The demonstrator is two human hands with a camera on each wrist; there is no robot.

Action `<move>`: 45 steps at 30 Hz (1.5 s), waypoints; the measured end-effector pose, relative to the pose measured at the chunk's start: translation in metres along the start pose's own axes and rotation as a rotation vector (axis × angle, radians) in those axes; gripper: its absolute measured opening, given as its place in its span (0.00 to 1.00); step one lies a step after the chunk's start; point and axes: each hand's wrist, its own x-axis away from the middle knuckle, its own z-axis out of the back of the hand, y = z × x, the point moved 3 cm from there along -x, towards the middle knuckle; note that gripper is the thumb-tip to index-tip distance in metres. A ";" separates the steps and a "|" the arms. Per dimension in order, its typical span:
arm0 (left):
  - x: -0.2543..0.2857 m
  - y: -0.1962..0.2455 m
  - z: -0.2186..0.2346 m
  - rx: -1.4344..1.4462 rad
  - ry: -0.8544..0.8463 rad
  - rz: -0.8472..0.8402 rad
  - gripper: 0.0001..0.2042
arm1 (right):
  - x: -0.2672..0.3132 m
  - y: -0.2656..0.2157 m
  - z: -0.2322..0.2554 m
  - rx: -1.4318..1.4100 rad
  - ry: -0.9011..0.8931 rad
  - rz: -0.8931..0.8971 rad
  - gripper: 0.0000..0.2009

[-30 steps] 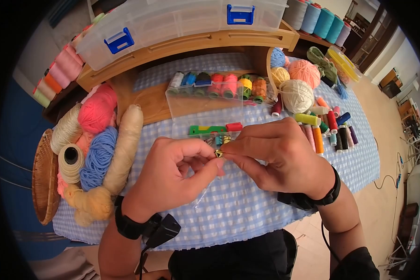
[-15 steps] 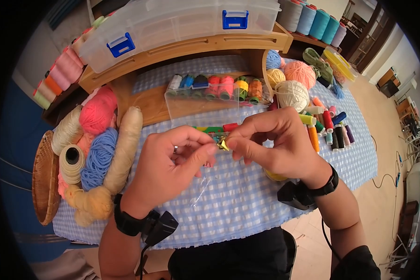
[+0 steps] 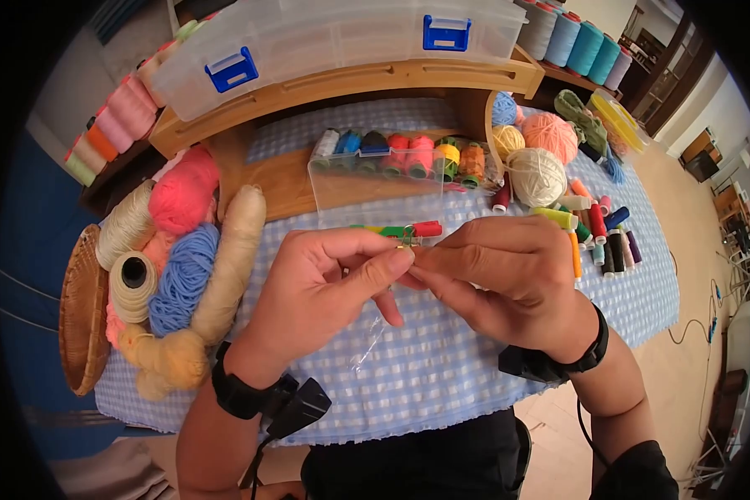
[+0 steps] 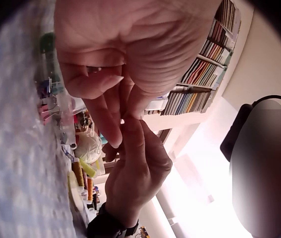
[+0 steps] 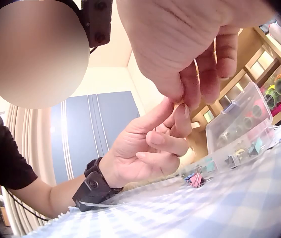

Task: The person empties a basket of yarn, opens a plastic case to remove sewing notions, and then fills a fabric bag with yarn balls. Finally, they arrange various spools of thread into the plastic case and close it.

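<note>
Over the checked cloth, my two hands meet at the fingertips in the head view. Between thumb and index finger my left hand [image 3: 329,271] pinches a small gold-coloured binder clip [image 3: 405,245], mostly hidden by the fingers. My right hand [image 3: 508,279] pinches at the same clip from the other side, thumb and fingers pressed together. A thin wire loop sticks up beyond the left fingertips. In the right wrist view, a pink binder clip [image 5: 196,179] lies on the cloth beside the clear plastic box [image 5: 244,158], which holds more small clips.
Behind the hands lies a green, yellow and red object [image 3: 427,228]. Thread spools fill a clear case [image 3: 375,196] near the wooden shelf [image 3: 342,87]. Yarn balls [image 3: 183,275] and a wicker basket [image 3: 83,308] are left; loose spools [image 3: 604,233] lie right. A shiny clear strip [image 3: 371,346] is on the cloth.
Half a second ago the gold clip showed plainly between slightly parted hands. The right hand has since closed in over it, and the left fingers have shifted, hiding most of the clip.
</note>
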 end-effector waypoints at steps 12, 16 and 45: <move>0.002 -0.002 -0.004 -0.246 0.039 -0.176 0.10 | -0.001 0.002 0.000 -0.163 0.090 -0.210 0.04; 0.004 -0.001 -0.003 -0.400 0.009 -0.182 0.08 | -0.001 0.007 -0.002 -0.306 0.100 -0.429 0.03; 0.001 -0.004 0.022 -0.294 0.296 -0.121 0.09 | 0.012 0.035 -0.011 -0.230 -0.179 -0.748 0.06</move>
